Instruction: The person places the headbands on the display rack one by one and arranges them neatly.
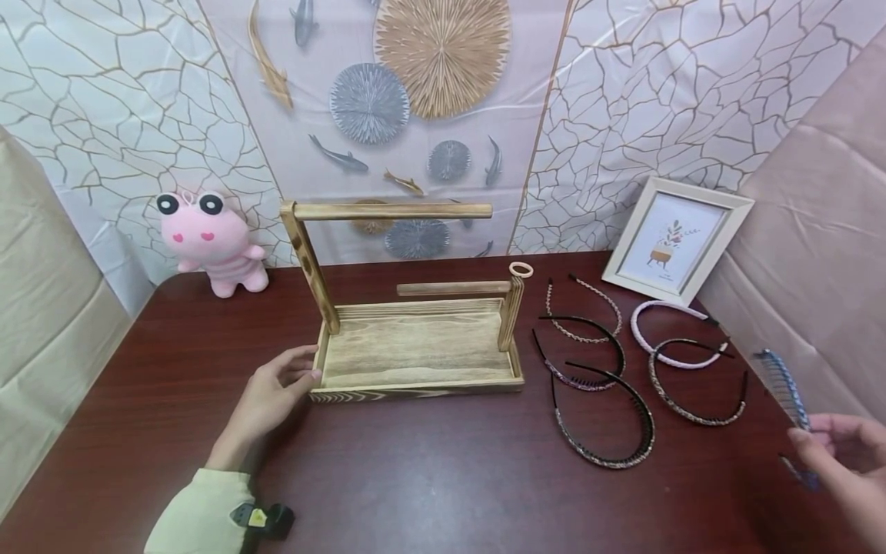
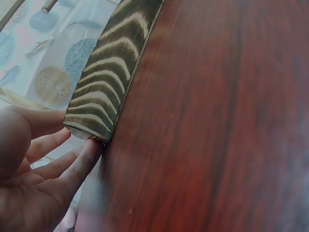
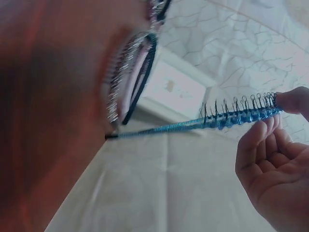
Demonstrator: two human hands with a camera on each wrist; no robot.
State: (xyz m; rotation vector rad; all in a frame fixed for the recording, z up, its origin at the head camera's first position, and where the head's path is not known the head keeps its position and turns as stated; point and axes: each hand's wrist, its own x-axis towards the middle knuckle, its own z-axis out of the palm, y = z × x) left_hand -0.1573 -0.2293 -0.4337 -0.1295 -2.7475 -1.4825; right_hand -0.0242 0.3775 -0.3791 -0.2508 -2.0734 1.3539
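A wooden stand (image 1: 415, 391) has a shallow tray base, a tall bar on the left post and a lower bar on the right post. My left hand (image 1: 273, 396) holds its left end near the front corner, thumb over the rim and fingers against the end wall (image 2: 89, 108). At the far right, my right hand (image 1: 844, 454) pinches a blue beaded headband (image 3: 178, 126) between thumb and fingers. Wire comb teeth line part of this headband, and its tip reaches close to the table edge in the right wrist view.
Several headbands lie right of the stand, among them a white one (image 1: 635, 327) and a toothed dark one (image 1: 609, 464). A picture frame (image 1: 612, 271) leans behind them. A small ring (image 1: 521, 269) is behind the stand; a pink plush toy (image 1: 208, 235) sits back left.
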